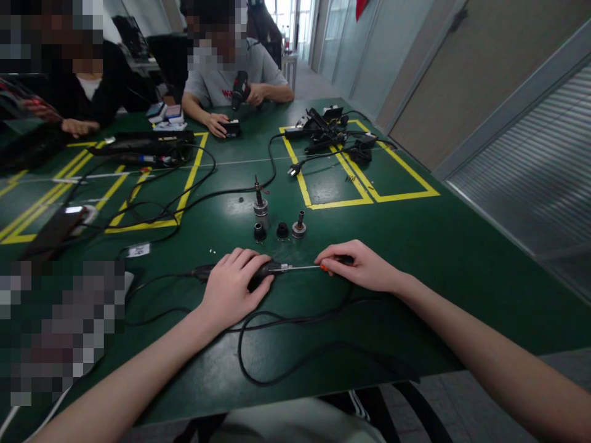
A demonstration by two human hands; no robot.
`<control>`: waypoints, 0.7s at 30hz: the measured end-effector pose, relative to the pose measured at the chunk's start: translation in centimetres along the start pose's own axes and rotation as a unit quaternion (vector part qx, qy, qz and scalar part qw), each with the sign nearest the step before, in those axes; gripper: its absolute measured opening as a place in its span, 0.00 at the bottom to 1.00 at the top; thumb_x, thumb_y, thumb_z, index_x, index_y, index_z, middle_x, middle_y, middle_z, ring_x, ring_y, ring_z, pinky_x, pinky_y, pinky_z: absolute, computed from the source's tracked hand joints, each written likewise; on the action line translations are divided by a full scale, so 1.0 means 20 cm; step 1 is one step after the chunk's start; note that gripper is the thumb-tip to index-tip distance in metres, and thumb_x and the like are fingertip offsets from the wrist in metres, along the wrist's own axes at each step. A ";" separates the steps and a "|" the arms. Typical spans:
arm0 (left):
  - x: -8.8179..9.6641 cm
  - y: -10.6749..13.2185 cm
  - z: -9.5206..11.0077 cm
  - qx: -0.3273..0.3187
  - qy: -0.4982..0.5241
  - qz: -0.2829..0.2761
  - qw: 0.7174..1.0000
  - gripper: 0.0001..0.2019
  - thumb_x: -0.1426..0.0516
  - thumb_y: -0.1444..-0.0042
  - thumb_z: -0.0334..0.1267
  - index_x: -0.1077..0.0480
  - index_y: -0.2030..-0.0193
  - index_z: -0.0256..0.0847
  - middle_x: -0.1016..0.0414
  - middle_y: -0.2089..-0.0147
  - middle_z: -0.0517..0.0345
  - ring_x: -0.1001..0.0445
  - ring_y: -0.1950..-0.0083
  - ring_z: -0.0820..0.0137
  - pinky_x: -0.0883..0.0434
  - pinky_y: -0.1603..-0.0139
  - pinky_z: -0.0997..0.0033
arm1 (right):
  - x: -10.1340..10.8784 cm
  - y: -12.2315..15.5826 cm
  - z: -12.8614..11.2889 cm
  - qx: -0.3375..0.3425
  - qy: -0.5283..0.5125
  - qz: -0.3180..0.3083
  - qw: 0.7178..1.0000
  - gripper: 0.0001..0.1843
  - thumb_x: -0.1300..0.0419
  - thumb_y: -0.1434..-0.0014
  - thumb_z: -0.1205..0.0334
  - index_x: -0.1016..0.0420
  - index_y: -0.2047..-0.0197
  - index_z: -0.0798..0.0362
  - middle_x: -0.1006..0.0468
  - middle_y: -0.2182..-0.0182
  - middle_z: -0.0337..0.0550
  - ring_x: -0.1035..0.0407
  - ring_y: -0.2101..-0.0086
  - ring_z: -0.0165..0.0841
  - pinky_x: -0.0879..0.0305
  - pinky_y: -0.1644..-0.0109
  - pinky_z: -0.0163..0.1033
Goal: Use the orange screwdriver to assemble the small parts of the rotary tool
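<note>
My left hand (pixel 235 286) is wrapped over a black corded handheld tool (pixel 264 269) lying on the green table (pixel 415 264). In my right hand (pixel 357 264) is a screwdriver (pixel 305 267), its orange and black handle partly hidden by my fingers. The thin shaft points left and meets the tool's metal front end; whether it sits in a screw is too small to tell. Just beyond my hands stand a tall metal part with a shaft (pixel 261 209), a smaller metal part with a stem (pixel 299 227), a black collar (pixel 259 232) and another black collar (pixel 282 230).
Black cable (pixel 258 383) loops in front of my hands. Yellow tape (pixel 341 203) marks rectangles, one holding a pile of black tools and cords (pixel 325 132). Across the table, a person (pixel 258 67) holds a power drill (pixel 240 91); another sits at the far left. A phone (pixel 55 231) lies left.
</note>
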State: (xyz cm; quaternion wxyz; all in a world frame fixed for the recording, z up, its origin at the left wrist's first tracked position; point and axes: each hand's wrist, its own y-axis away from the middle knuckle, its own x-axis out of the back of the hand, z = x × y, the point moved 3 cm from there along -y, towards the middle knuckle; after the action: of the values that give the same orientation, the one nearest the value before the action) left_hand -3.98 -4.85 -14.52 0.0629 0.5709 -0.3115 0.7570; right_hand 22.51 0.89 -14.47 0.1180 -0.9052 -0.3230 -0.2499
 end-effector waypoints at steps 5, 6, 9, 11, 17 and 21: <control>0.01 -0.01 0.01 0.003 0.005 -0.006 1.000 0.12 0.44 0.31 0.43 0.25 0.47 0.41 0.20 0.53 0.53 0.24 0.53 0.62 0.26 0.56 0.59 | 0.01 0.01 0.00 0.009 -0.031 0.038 0.999 0.14 0.33 0.38 0.53 0.16 0.58 0.56 0.16 0.68 0.45 0.25 0.71 0.32 0.30 0.67 0.35; 0.01 -0.01 0.01 0.004 0.009 -0.008 1.000 0.12 0.44 0.31 0.43 0.25 0.47 0.41 0.20 0.53 0.54 0.24 0.53 0.62 0.26 0.56 0.59 | 0.01 0.01 0.00 0.008 -0.029 0.041 0.999 0.15 0.33 0.38 0.52 0.16 0.57 0.56 0.16 0.68 0.45 0.25 0.71 0.32 0.31 0.68 0.34; 0.01 -0.01 0.01 0.012 0.015 -0.013 1.000 0.12 0.44 0.31 0.43 0.25 0.47 0.42 0.20 0.53 0.54 0.24 0.53 0.62 0.26 0.55 0.59 | 0.02 0.01 -0.01 0.005 -0.014 0.032 0.999 0.18 0.40 0.32 0.51 0.16 0.56 0.56 0.17 0.71 0.45 0.26 0.73 0.31 0.33 0.70 0.34; 0.01 -0.01 0.01 0.016 0.014 -0.016 1.000 0.12 0.44 0.31 0.43 0.25 0.47 0.41 0.20 0.53 0.53 0.24 0.52 0.62 0.26 0.55 0.59 | 0.02 0.01 -0.01 -0.002 -0.007 0.022 1.000 0.22 0.45 0.29 0.50 0.15 0.56 0.56 0.19 0.74 0.43 0.28 0.76 0.30 0.34 0.72 0.34; 0.01 -0.01 0.01 0.017 0.014 -0.018 1.000 0.12 0.44 0.32 0.43 0.25 0.47 0.41 0.20 0.52 0.52 0.24 0.52 0.61 0.26 0.54 0.59 | 0.01 0.00 -0.01 -0.024 -0.040 0.025 0.999 0.19 0.38 0.34 0.46 0.16 0.59 0.55 0.17 0.71 0.45 0.24 0.73 0.33 0.28 0.68 0.36; 0.01 -0.01 0.01 0.015 0.021 -0.018 0.999 0.12 0.44 0.32 0.43 0.25 0.47 0.41 0.20 0.53 0.52 0.24 0.52 0.61 0.26 0.55 0.59 | 0.03 0.01 -0.01 -0.004 -0.027 0.053 0.998 0.15 0.32 0.39 0.50 0.15 0.60 0.53 0.16 0.68 0.45 0.24 0.70 0.34 0.27 0.65 0.37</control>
State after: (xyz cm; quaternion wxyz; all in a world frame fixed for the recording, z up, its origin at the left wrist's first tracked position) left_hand -3.70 -4.86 -14.23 0.0747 0.5614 -0.2882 0.7721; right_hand 22.90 0.94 -14.04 0.1185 -0.9279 -0.2764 -0.2203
